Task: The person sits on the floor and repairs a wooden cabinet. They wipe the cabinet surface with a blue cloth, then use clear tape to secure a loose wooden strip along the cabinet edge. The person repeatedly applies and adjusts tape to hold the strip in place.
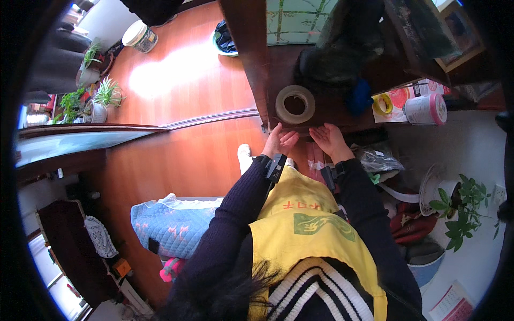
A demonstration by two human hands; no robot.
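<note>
Both of my hands are at the front edge of a dark wooden shelf (321, 119). My left hand (281, 141) is palm up with its fingers stretched out, holding nothing. My right hand (330, 141) is turned toward it, fingers apart and nothing in them. A wide roll of pale tape (295, 118) lies flat on the shelf just beyond my left fingertips. Farther back a dark, shadowed bulk (329, 64) sits in the shelf, its kind too dim to tell. A crumpled blue thing (360, 97) lies beyond my right hand.
On the right are a yellow tape roll (377, 105), a white-and-pink canister (423, 109), a clear plastic bag (379, 160) and a leafy plant (460, 208). A blue quilted cover (176, 227) is at my left. Farther off stand a white bucket (140, 37) and potted plants (98, 112).
</note>
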